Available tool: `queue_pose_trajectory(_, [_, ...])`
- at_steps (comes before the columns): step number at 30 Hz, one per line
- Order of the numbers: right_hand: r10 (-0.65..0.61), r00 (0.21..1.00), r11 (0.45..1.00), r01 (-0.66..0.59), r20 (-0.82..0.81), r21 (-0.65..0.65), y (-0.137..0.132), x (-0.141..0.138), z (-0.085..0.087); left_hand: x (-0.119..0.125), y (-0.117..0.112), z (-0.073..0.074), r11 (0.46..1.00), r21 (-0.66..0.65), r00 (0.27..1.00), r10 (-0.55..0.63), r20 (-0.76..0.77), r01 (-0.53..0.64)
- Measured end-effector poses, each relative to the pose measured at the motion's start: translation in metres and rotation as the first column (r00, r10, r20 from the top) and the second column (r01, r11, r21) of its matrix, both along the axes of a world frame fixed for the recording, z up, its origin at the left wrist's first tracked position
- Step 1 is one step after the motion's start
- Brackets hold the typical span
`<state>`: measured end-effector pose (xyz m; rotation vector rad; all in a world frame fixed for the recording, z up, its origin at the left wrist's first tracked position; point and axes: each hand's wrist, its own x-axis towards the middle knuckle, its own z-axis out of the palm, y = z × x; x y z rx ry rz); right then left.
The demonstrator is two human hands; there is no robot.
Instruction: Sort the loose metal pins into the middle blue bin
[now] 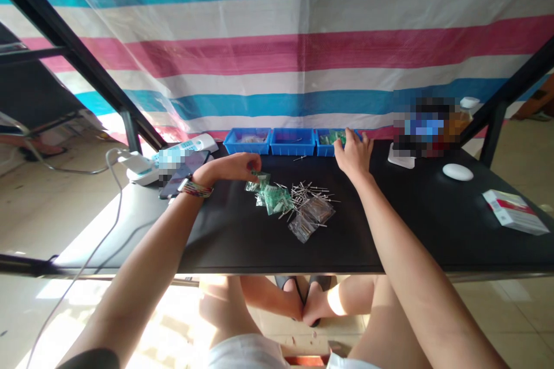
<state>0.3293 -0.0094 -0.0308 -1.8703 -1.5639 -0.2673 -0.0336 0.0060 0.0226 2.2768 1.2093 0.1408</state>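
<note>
My left hand [236,166] is curled above a pile of small bags with green parts [269,195] on the black table [242,242], its fingers pinched on one green bag [258,177]. My right hand [354,154] reaches over the right blue bin [324,144], which holds green parts; its fingers are bent down at the bin's rim, and what they hold is hidden. Loose metal pins [309,189] and clear bags [311,216] lie between my hands.
Two more blue bins [247,141] [292,142] stand at the table's back edge. A phone [184,174] and a white power strip [138,167] lie at the left. A white round object [457,172] and a red-and-white box [515,211] are at the right.
</note>
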Motion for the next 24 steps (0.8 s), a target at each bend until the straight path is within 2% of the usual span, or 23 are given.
queue_pose_trajectory(3, [-0.003,1.000,0.997,0.005,-0.017,0.071,0.001,0.002,-0.002,0.001,-0.002,-0.002,0.999,-0.032,0.985,0.049,0.168,-0.044])
queue_pose_trajectory(7, [0.052,0.998,0.980,-0.045,-0.032,0.194,0.002,0.001,0.000,0.013,-0.008,-0.010,0.995,-0.037,0.913,0.096,0.397,-0.089])
queue_pose_trajectory(11, [0.241,0.970,0.917,-0.234,0.019,0.323,-0.008,-0.011,0.011,0.035,-0.018,-0.018,0.981,0.134,0.852,0.052,0.522,-0.142])
queue_pose_trajectory(14, [0.427,0.904,0.844,-0.403,0.011,0.354,-0.020,-0.028,0.019,0.048,-0.027,-0.020,0.955,0.208,0.797,0.045,0.602,-0.211])
queue_pose_trajectory(16, [0.576,0.812,0.785,-0.516,-0.096,0.344,-0.027,-0.043,0.022,0.055,-0.032,-0.021,0.968,0.165,0.728,0.026,0.685,-0.191])
queue_pose_trajectory(17, [0.642,0.742,0.753,-0.564,-0.193,0.338,-0.030,-0.051,0.021,0.058,-0.034,-0.021,0.978,0.122,0.682,0.025,0.731,-0.167])
queue_pose_trajectory(19, [0.713,0.548,0.692,-0.651,-0.438,0.312,-0.035,-0.065,0.019,0.063,-0.038,-0.021,0.992,0.032,0.594,0.048,0.803,-0.124])
queue_pose_trajectory(22, [0.633,0.243,0.607,-0.745,-0.735,0.276,-0.039,-0.081,0.014,0.068,-0.042,-0.020,0.994,-0.065,0.502,0.102,0.859,-0.090])
queue_pose_trajectory(24, [0.556,0.118,0.568,-0.777,-0.823,0.272,-0.041,-0.086,0.014,0.071,-0.044,-0.020,0.991,-0.096,0.464,0.126,0.877,-0.088])
